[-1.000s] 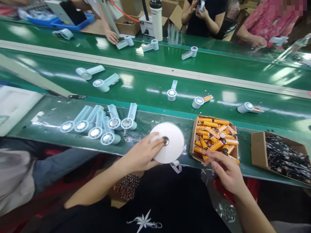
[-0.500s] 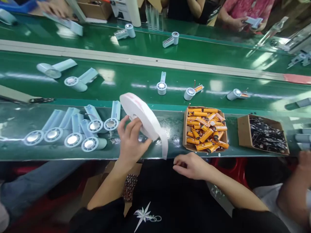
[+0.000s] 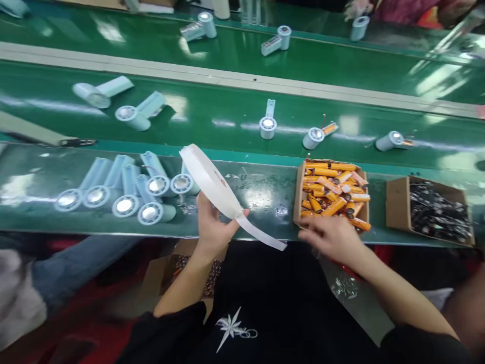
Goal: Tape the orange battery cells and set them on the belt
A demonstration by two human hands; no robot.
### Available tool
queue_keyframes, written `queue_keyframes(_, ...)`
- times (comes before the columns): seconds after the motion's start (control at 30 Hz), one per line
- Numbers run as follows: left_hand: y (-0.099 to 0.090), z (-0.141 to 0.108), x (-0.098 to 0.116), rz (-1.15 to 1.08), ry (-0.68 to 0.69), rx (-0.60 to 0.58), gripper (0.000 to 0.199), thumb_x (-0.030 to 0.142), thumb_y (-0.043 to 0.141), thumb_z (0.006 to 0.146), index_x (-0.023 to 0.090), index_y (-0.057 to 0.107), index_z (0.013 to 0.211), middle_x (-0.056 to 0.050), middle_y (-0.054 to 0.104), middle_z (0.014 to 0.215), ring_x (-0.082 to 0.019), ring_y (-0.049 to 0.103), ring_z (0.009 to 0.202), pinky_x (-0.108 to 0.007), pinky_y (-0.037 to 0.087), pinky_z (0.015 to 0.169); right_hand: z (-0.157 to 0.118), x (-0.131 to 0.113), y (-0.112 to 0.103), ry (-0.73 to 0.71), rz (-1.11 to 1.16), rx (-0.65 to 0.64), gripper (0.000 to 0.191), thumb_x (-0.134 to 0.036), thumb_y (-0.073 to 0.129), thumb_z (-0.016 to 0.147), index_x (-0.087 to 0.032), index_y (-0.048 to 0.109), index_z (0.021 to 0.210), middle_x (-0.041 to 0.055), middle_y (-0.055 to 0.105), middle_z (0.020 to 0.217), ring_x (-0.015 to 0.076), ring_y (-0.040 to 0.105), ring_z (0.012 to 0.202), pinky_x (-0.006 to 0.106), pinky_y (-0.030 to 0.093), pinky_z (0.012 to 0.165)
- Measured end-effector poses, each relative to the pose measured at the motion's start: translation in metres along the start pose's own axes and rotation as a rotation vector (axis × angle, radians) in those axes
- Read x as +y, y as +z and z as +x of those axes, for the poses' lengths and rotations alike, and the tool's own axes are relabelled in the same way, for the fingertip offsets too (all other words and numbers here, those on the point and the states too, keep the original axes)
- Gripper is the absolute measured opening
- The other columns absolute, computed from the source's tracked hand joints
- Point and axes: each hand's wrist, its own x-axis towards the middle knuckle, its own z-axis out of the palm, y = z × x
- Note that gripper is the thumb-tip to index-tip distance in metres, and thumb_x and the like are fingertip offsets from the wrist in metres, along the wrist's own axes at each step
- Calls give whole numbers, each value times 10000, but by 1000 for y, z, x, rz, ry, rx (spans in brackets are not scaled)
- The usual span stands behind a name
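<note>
Head camera, looking down over a green workbench [image 3: 265, 202]: a person in a black shirt [image 3: 288, 303] sits with both bare hands at its near edge. The left hand [image 3: 212, 225] is closed around a roll of white tape [image 3: 208, 179], holding it up in front of the chest, tilted, with its long axis slanting from upper left to lower right. The thumb lies beside the spot where a loose strip [image 3: 261, 235] leaves the roll. That strip follows the same slant, and its free end hangs out toward the right, in front of the shirt. The right hand [image 3: 337, 240] is the nearer one to that free end: its fingertips are just beside it, a little up and to the right, with a small gap between. The right fingers look loosely curled, but they are blurred, and I cannot tell whether they pinch anything. This hand overlaps the near edge of a cardboard box [image 3: 299, 194] full of orange cylinders [image 3: 335, 197]; whether it touches the box is unclear. Farther right is a second box [image 3: 397, 205] of dark small parts [image 3: 439, 212]. Left of the roll, six pale blue plastic pieces [image 3: 127, 205] with round ends lie in a cluster, the closest one partly behind the tape. Beyond the bench runs a green belt [image 3: 212, 111] carrying more such pieces.
</note>
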Motion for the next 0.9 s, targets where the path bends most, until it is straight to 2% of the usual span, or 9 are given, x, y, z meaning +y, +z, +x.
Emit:
queue_keyframes(0.07,9,-3,2,87,85,-60,851,459,868,873,242,439,1576,-182,556,1491,-365,535,1463,-527,568,1147,18,14,-23,95,-237,293,383,-509,608,1091,-202,812,1197,136,799,1006,319,724,973,421,546,888)
queue_keyframes(0.1,15,-3,5,120,146,-92,829,425,869,867,249,451,1561,-172,570,1472,-371,528,1463,-549,558,1152,27,22,-32,129,-351,366,365,-483,622,1080,-186,814,1170,170,785,1082,363,687,1072,484,533,964)
queue_keyframes(0.2,34,-3,16,171,359,-178,759,318,850,852,266,476,1510,-140,620,1401,-376,537,1433,-615,503,1185,49,43,-46,140,-453,343,290,-447,691,1035,-187,819,1041,191,751,1178,410,597,1198,607,475,1084)
queue_keyframes(0.3,47,-3,23,191,480,-216,750,223,798,840,249,458,1508,-143,651,1363,-380,541,1399,-637,488,1180,49,52,-46,89,-151,420,325,-516,669,1049,-224,812,1044,133,774,1161,363,642,1168,605,497,1099)
queue_keyframes(0.43,50,-2,27,269,520,-256,782,103,732,800,238,455,1518,-157,672,1370,-393,519,1402,-629,492,1154,30,42,-44,110,580,678,470,-672,633,1041,-272,759,1253,69,795,1086,289,750,1028,508,625,980)
queue_keyframes(0.53,48,1,33,322,587,-293,785,23,680,768,227,484,1501,-154,694,1368,-371,539,1375,-604,487,1160,20,22,-46,150,909,626,536,-709,579,1050,-287,697,1359,49,770,1040,241,756,859,454,679,836)
queue_keyframes(0.67,47,6,39,360,639,-310,805,-1,651,770,232,487,1523,-144,706,1383,-355,563,1351,-595,482,1167,16,4,-48,188,1029,436,550,-722,467,1073,-298,668,1360,45,720,1023,196,684,716,414,674,724)
queue_keyframes(0.8,46,6,37,389,645,-324,819,5,655,790,232,475,1556,-147,708,1401,-354,574,1340,-604,482,1169,9,1,-45,90,890,478,439,-660,702,997,-315,716,1269,56,750,1138,254,732,1035,473,639,1013)
queue_keyframes(0.9,45,3,33,412,627,-338,832,-1,648,804,236,482,1584,-145,716,1402,-360,573,1340,-611,480,1173,3,-1,-43,-34,667,657,315,-523,823,963,-332,744,1201,53,767,1171,292,712,1183,535,570,1135)
